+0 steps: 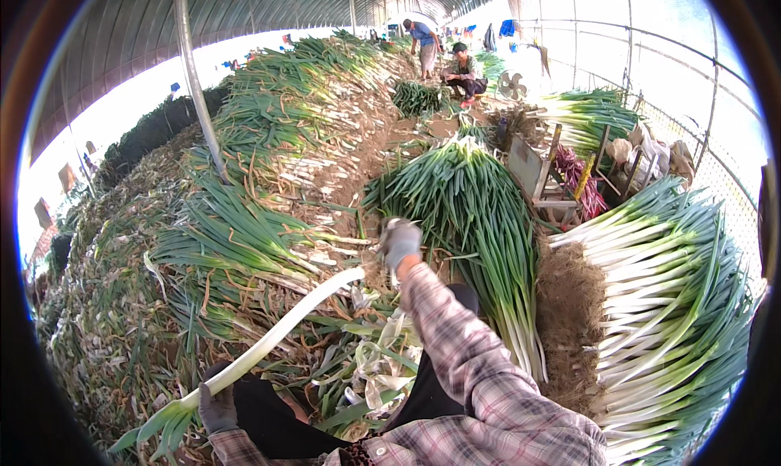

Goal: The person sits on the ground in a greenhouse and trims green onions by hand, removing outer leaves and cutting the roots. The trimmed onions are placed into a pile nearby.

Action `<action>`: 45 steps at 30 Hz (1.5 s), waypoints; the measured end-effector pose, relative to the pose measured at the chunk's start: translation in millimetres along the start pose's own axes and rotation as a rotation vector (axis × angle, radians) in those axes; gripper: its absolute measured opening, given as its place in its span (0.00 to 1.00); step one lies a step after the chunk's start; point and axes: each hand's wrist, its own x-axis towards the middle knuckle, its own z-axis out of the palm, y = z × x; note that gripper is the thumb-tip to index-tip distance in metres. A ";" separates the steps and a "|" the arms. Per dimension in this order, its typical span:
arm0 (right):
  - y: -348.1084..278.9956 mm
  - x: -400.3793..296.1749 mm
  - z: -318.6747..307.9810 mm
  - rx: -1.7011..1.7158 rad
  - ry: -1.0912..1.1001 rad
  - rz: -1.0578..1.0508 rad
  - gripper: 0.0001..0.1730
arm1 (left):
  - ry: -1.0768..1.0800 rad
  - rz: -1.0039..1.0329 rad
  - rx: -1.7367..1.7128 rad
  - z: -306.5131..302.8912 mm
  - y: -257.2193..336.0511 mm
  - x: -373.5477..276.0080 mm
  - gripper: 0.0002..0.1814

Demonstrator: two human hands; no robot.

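My left hand (218,405), in a grey glove, grips a long Welsh onion (287,328) near where its white shaft turns to green leaves. The stalk slants up and away over my lap, its root end (373,270) pointing towards my right hand (399,241). That hand, also gloved, is blurred and sits just beyond the roots; whether its fingers hold anything cannot be made out. Loose peeled skins and leaf scraps (378,362) lie between my knees. Left of the stalk rests a heap of untrimmed onions (238,234) with brown, dry leaves.
White-shafted onions (647,319) lie stacked along my right, roots inward. A green-leaved pile (470,191) spreads ahead. Beyond it are a wooden frame (555,185) with red ties (579,182), a fan (511,85) and two people. A metal post (198,87) rises at left.
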 end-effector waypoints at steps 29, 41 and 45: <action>-150.5 -138.6 -15.2 0.683 0.245 -1.065 0.23 | 0.150 0.059 -0.065 11.1 -0.3 2.7 0.12; -154.6 -140.4 -18.5 0.810 0.110 -1.100 0.12 | -0.014 -0.120 -0.217 16.9 -4.9 -10.1 0.12; -171.9 -160.3 -17.7 0.541 0.278 -1.030 0.11 | -0.069 -0.113 -0.215 14.9 -22.0 -6.5 0.14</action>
